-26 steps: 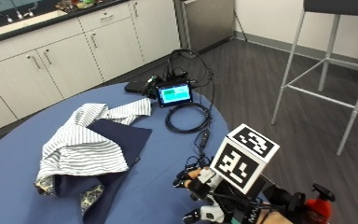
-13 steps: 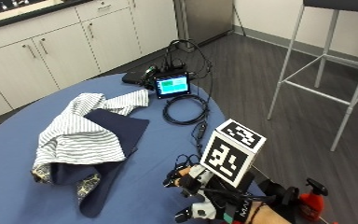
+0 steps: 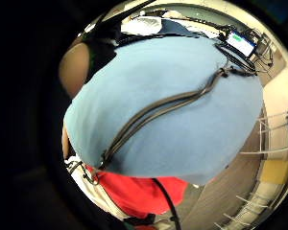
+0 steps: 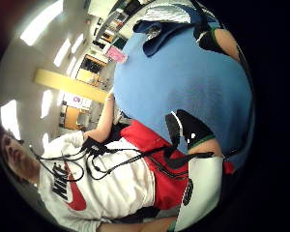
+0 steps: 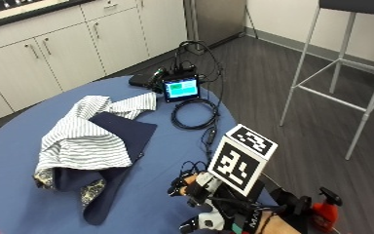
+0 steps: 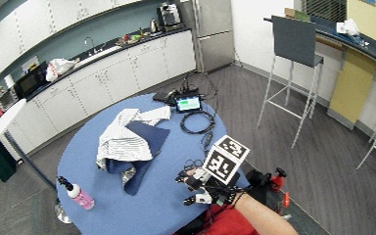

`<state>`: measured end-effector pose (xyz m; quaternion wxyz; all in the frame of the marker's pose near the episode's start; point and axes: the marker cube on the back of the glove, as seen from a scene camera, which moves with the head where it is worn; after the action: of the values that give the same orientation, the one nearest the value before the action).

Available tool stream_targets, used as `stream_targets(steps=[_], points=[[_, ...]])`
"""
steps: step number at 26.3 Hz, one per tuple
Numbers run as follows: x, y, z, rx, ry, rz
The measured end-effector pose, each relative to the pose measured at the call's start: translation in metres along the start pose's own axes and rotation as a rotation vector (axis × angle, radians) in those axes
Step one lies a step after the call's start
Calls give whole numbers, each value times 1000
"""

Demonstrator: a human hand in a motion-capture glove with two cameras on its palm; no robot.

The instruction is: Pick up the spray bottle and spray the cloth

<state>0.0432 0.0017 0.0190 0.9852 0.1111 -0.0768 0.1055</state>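
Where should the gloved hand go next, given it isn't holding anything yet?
Probably across the table toward the pink spray bottle, which stands upright near the far edge from the hand, beyond the cloth pile. The right hand hovers over bare blue tabletop, holding nothing, so reaching the bottle looks like the first step.

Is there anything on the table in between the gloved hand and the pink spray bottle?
Nothing visible does. In the wide outside view the gloved right hand hovers over the near edge of the blue table, and the pink spray bottle stands at the table's far-left edge. Only bare tabletop lies between them; the striped and navy cloths lie further back.
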Motion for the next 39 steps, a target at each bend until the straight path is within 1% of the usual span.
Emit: stream_targets(steps=[26,29,35,39], points=[[-2,1,4,-30,14,-6],[-3,3,1,-6,13,-6],[0,4,-18,93,1,13],[0,4,-22,109,5,15]])
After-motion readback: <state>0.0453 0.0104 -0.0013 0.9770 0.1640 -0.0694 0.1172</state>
